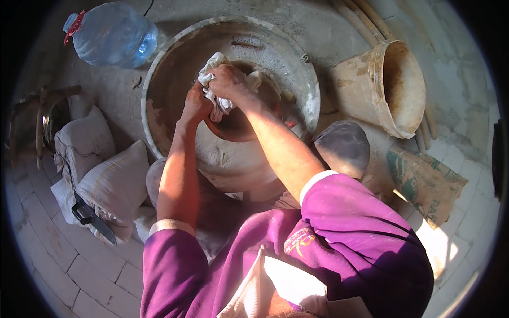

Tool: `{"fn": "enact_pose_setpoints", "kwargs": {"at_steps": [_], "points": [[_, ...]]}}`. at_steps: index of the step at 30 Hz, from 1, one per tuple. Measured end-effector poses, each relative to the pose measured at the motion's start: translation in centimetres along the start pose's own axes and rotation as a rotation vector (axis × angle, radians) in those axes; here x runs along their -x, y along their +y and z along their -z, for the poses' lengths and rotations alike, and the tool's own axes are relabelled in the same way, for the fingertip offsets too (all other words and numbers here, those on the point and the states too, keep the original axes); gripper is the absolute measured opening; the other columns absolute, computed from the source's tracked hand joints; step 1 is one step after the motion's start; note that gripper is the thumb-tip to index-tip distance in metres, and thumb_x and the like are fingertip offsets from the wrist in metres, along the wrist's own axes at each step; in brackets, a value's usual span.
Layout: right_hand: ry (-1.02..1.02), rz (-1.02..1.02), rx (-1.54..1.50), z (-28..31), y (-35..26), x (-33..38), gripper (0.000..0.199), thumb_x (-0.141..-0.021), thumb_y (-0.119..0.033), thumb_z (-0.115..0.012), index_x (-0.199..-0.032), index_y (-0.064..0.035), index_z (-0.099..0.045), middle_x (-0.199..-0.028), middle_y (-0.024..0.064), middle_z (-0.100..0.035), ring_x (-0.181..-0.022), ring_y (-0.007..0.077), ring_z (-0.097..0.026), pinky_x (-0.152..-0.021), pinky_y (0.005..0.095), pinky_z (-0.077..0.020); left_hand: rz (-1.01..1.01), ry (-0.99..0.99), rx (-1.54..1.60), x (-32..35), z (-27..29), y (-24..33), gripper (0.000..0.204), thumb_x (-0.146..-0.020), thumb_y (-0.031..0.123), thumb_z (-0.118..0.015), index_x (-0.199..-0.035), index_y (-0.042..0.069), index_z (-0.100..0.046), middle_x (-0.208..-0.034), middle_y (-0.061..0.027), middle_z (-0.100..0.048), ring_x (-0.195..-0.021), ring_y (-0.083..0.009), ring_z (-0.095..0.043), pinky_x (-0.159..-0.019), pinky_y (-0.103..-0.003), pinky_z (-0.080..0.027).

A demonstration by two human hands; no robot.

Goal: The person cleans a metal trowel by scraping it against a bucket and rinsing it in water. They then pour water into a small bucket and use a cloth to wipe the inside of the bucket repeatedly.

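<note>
White cloth (pixel 213 60) is clenched by right hand (pixel 228 81); left hand (pixel 196 103) grips too.

Dusty grey concrete flooring (pixel 313 26) spreads across the top of the view, giving way toward both lower sides to pale blocks (pixel 95 270) laid in staggered rows with visible joints. A clear bluish water bottle (pixel 111 37) lies at upper left, above a wooden frame (pixel 40 130) and stuffed white sacks (pixel 114 185); at right, long poles (pixel 366 21) run behind a tipped, stained bucket (pixel 363 87). Hard sunlight (pixel 435 246) falls in bright patches near a flattened brown paper bag (pixel 424 183).
</note>
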State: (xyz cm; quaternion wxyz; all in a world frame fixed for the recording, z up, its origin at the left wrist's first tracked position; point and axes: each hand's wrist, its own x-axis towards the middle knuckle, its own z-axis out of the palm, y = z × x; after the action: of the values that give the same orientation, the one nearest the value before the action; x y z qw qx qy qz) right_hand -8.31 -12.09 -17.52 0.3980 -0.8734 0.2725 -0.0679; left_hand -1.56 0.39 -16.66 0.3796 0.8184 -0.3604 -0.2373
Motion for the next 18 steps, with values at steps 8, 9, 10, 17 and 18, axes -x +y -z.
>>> {"fn": "enact_pose_setpoints", "kwargs": {"at_steps": [8,9,10,17,18], "points": [[0.170,-0.616,-0.145,1.2,5.9,-2.9,0.037,-0.080,-0.019,-0.056,-0.115,-0.0095,-0.064,-0.098,0.0174,-0.070,-0.093,0.0256,-0.069,-0.076,0.0378,-0.0575,-0.008,0.025,-0.170,-1.0,-1.0,1.5,0.034,-0.075,0.005,-0.059,-0.109,0.004,-0.056,-0.100,-0.0235,-0.064,-0.099,-0.0438,-0.059,-0.083,-0.048,-0.047],[0.129,-0.533,-0.178,-0.1,4.7,-1.9,0.044,-0.079,-0.019,-0.057,-0.122,-0.0104,-0.059,-0.102,0.0189,-0.069,-0.095,0.0306,-0.068,-0.078,0.0396,-0.0561,0.017,0.036,-0.182,-0.9,-0.8,1.0,0.034,-0.075,0.006,-0.060,-0.109,0.004,-0.056,-0.100,-0.0234,-0.064,-0.099,-0.0440,-0.059,-0.083,-0.048,-0.047],[0.165,-0.401,-0.073,-0.7,3.5,-0.7,0.046,-0.077,-0.018,-0.057,-0.123,-0.0097,-0.058,-0.104,0.0211,-0.068,-0.096,0.0357,-0.067,-0.083,0.0431,-0.0534,0.031,0.039,-0.187,-1.1,-1.0,1.0,0.034,-0.075,0.006,-0.060,-0.109,0.004,-0.056,-0.100,-0.0234,-0.064,-0.100,-0.0441,-0.059,-0.083,-0.048,-0.046],[-0.121,-0.293,-0.468,-5.0,3.7,3.3,0.046,-0.084,-0.024,-0.052,-0.128,-0.0089,-0.054,-0.108,0.0242,-0.065,-0.108,0.0370,-0.061,-0.093,0.0454,-0.0474,0.269,-0.161,0.037,-1.1,3.0,1.3,0.058,-0.075,0.008,-0.060,-0.132,0.006,-0.050,-0.109,-0.0177,-0.067,-0.096,-0.0353,-0.065,-0.080,-0.042,-0.051],[-0.191,-0.271,-0.277,-6.2,5.7,2.7,0.044,-0.086,-0.024,-0.052,-0.127,-0.0075,-0.055,-0.111,0.0233,-0.064,-0.110,0.0358,-0.060,-0.096,0.0441,-0.0461,0.400,-0.305,0.155,-1.3,4.4,3.8,0.061,-0.075,0.008,-0.060,-0.135,0.007,-0.049,-0.110,-0.0164,-0.067,-0.096,-0.0325,-0.066,-0.080,-0.041,-0.052]]}}
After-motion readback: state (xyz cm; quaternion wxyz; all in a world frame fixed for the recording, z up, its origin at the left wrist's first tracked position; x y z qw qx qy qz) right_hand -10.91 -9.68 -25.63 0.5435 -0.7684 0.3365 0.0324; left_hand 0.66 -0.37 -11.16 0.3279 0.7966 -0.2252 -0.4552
